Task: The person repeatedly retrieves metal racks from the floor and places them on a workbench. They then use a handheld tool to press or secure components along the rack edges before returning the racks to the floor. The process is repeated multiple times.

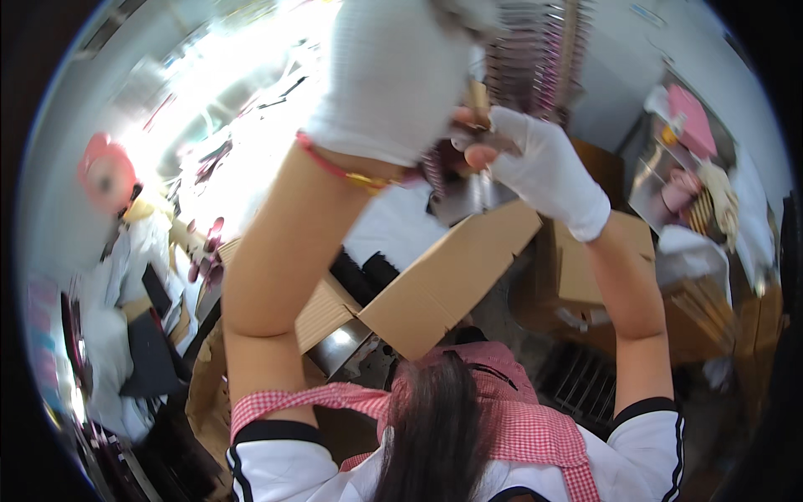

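Looks mid-job tbh: loads of ridged dark pieces (520, 75) are stacked at 1 o'clock, but what's left can't be told. The left hand (393, 75) is raised at 12, its grip too blurred and cropped to be read. In the right hand (544, 163), at 2, a small brass-coloured piece (478, 99) seems narrowly gripped, long axis roughly 12-to-6, visible end pointed at 12.

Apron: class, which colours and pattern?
Red-and-white gingham apron, best seen in the head view.
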A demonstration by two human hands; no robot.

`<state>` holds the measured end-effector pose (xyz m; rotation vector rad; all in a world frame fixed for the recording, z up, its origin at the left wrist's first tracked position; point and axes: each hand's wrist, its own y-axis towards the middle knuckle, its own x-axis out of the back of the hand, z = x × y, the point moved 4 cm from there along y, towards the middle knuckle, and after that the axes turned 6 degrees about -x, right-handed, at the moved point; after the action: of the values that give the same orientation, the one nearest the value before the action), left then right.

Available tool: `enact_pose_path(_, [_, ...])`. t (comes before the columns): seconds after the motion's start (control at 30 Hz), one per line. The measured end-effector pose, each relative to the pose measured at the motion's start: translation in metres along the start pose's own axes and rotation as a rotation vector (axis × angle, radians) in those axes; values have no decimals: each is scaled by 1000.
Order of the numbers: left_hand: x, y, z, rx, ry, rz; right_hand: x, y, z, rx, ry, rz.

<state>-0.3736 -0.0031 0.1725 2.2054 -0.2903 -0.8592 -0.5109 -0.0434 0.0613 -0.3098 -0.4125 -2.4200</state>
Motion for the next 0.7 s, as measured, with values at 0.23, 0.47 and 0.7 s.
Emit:
enact_pose_path(0.23, [144, 3, -124, -60, 451, -269, -41, 186, 33, 542, -8, 29])
enact_pose_path(0.47, [261, -34, -169, -161, 559, -916, -198, 339, 5, 41, 1016, 804])
enact_pose_path(0.7, [307, -39, -204, -183, 559, -1002, -262, 406, 24, -153, 1181, 976])
